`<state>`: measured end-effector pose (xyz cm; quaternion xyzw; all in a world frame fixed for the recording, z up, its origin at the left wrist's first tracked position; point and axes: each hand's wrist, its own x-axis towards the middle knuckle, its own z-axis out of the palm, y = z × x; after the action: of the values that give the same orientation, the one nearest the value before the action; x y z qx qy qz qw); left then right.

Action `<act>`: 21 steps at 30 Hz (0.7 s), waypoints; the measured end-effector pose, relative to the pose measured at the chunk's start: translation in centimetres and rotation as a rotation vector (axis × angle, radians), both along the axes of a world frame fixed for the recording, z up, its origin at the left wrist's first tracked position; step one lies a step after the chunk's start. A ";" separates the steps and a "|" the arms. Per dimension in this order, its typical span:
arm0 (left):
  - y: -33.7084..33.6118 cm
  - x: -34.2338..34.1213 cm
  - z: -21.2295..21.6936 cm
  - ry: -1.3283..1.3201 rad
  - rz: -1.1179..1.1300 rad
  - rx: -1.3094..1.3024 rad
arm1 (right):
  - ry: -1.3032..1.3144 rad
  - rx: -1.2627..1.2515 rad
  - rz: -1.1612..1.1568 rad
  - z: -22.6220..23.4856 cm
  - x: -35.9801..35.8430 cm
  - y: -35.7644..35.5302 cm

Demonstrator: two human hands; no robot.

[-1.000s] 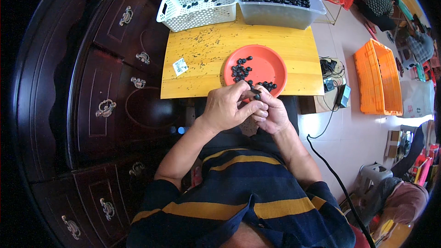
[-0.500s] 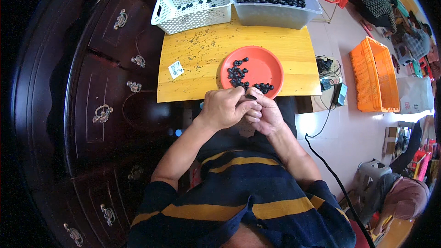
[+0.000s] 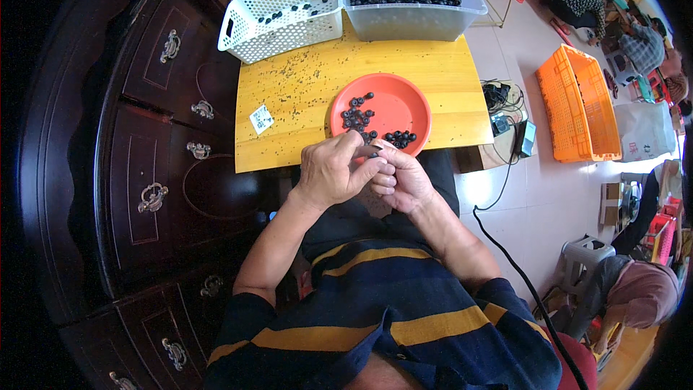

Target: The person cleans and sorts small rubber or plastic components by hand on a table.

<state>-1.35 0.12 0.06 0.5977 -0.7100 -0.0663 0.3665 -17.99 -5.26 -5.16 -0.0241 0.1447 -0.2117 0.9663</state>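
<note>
My left hand [image 3: 323, 173] and my right hand [image 3: 408, 180] meet at the near rim of a round red plate [image 3: 401, 105]. Between their fingertips is a small black piece [image 3: 373, 153], partly hidden by the fingers. My right thumb and forefinger pinch around it. The left thumb and forefinger close in from the other side, and what they grip is too hidden to make out. Several small, round black pieces [image 3: 355, 117], some with a hole in the middle, lie in the plate's left part. Another cluster of black pieces [image 3: 399, 137] sits near its front right.
A white perforated basket [image 3: 289, 36] holding several black pieces stands beside a clear tub [image 3: 411, 22] heaped with them. Black crumbs and a white printed label [image 3: 261, 120] lie on the yellow table [image 3: 455, 101]. Dark drawers line the left; an orange crate [image 3: 581, 115] and people are at right.
The view has shifted, so the table and containers sit slightly further left. My hands have parted slightly at the fingertips, showing more of the black piece between them.
</note>
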 end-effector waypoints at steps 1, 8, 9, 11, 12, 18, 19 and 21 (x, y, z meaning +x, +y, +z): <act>0.0 0.0 0.0 0.000 0.000 0.001 | 0.004 -0.010 0.002 -0.1 0.0 0.0; 0.0 0.5 -1.2 -0.057 -0.012 -0.011 | 0.132 -0.044 -0.012 1.6 0.6 -0.2; -0.1 0.5 -1.2 -0.040 -0.010 -0.013 | 0.108 -0.043 -0.015 1.5 0.6 -0.2; -0.3 0.3 -0.7 -0.012 0.001 -0.010 | 0.084 -0.043 -0.018 1.2 0.6 -0.2; -0.4 0.3 -0.5 0.016 0.010 -0.008 | 0.067 -0.039 -0.018 1.0 0.6 -0.2; -0.4 0.4 0.0 0.013 -0.007 0.049 | 0.057 -0.046 -0.018 0.7 0.5 -0.3; -0.4 0.5 -0.1 0.013 -0.007 0.048 | 0.064 -0.050 -0.018 0.6 0.5 -0.4; -0.4 0.5 -0.5 0.009 -0.008 0.052 | 0.081 -0.058 -0.033 0.7 0.5 -0.4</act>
<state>-0.86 -0.32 -0.41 0.6039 -0.7087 -0.0888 0.3538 -17.51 -5.62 -4.41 -0.0585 0.1778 -0.2306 0.9549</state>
